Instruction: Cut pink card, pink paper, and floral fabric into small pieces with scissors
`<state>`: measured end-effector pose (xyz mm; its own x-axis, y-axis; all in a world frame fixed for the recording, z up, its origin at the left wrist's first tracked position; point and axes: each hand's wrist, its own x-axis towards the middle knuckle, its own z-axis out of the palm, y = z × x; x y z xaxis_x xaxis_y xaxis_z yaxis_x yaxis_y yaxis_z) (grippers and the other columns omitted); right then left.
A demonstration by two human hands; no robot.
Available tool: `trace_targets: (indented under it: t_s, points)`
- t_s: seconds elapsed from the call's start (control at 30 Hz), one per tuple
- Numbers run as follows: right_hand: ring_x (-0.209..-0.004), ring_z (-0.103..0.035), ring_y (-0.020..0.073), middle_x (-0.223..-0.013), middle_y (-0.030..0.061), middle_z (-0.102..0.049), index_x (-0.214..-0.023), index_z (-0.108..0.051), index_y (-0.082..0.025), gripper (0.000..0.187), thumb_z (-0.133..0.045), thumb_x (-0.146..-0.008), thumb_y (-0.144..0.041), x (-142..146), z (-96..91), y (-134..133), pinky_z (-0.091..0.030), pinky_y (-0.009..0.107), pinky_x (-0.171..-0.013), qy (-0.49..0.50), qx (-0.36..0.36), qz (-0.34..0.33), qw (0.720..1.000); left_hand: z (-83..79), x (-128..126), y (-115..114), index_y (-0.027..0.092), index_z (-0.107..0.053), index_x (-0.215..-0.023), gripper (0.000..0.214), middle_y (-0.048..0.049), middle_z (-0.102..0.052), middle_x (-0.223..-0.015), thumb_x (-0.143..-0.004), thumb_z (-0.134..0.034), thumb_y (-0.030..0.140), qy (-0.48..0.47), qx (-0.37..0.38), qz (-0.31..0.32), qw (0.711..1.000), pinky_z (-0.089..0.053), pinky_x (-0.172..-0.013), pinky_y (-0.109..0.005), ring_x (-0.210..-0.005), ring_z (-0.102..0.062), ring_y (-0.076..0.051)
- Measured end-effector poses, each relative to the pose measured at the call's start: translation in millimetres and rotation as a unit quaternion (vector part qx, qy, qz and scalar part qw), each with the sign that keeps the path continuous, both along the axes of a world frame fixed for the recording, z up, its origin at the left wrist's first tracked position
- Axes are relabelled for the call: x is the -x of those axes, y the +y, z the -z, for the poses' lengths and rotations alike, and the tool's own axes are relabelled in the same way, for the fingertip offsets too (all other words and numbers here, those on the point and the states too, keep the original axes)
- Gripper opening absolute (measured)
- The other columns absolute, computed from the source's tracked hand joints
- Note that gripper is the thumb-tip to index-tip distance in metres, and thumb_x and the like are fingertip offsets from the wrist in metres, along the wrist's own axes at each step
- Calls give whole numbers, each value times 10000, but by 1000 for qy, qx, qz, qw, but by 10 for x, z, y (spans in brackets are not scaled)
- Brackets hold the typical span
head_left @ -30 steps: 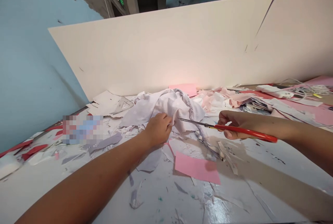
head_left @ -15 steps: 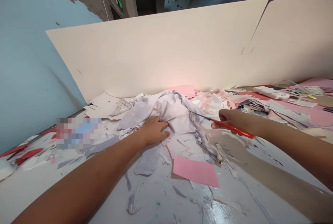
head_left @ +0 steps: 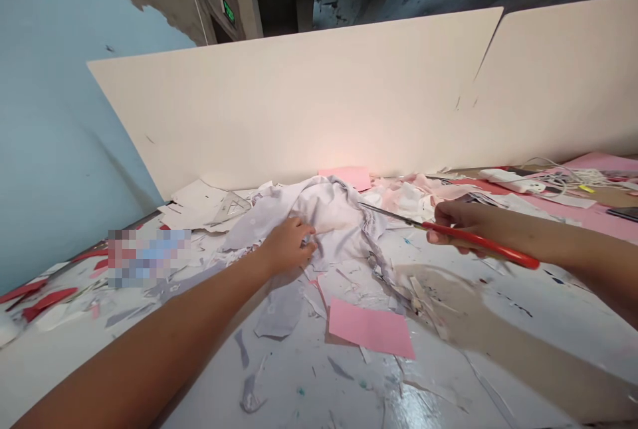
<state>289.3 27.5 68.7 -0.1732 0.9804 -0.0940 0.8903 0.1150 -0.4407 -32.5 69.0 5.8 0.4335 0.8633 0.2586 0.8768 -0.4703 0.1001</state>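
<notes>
White table (head_left: 573, 296), crumpled cloth (head_left: 323, 213), red scissors (head_left: 478, 241)

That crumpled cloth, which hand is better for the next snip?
Right, probably: the right hand grips the red-handled scissors, their blades pointing at the crumpled cloth, while the left hand is busy holding that cloth.

— What are the scissors (head_left: 481, 240) made of?
— Glossy red plastic handles, thin grey metal blades (head_left: 391, 216).
— And the cloth (head_left: 331, 206)?
— Soft, matt, wrinkled, lying by matt pink paper (head_left: 371, 328) on a glossy white tabletop (head_left: 319, 402).
</notes>
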Motion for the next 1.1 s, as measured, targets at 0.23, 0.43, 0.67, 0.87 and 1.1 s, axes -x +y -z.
trace_targets:
  t_s: [0.23,0.43,0.67,0.87,1.1]
  points:
    - [-531,-566,140,-776,45,-601,-749,-387,-200,449,-359,-729,-647,413,138,-250,-445,251,-496,183,214,-105,954,62,-2,-25,218,-592,-970,275,-49,-565,-985,-788,-391,267,23,-6,132,991,-367,-844,-316,-935,-474,-191]
    - [-425,-541,133,-729,68,-618,-723,-404,-192,552,-308,-670,-734,520,35,-288,-397,247,-377,169,296,-64,938,144,63,-19,211,-484,-1138,373,-51,-523,-1134,-785,-403,300,33,4,137,990,-340,-894,-340,-1027,-439,-210]
    - [-389,-486,97,-734,49,-568,-740,-358,-205,494,-379,-678,-694,546,94,-170,-376,237,-363,140,224,-45,963,74,-101,138,213,-513,-1092,339,-66,-499,-1102,-809,-339,277,44,-61,111,991,-329,-878,-356,-1028,-412,-217]
    - [-388,-453,77,-749,67,-566,-754,-341,-188,476,-367,-712,-661,415,157,31,-354,231,-390,111,214,-42,970,127,-192,309,250,-428,-1189,419,-37,-392,-1282,-781,-386,338,116,-54,126,984,-235,-938,-415,-1165,-283,-252]
    - [-440,-451,77,-821,70,-562,-753,-325,-188,442,-429,-703,-615,156,54,367,-367,245,-450,2,178,-45,983,210,-411,310,225,-365,-1240,549,-68,-296,-1349,-770,-308,503,115,-7,51,992,-220,-943,-451,-1208,-221,-264]
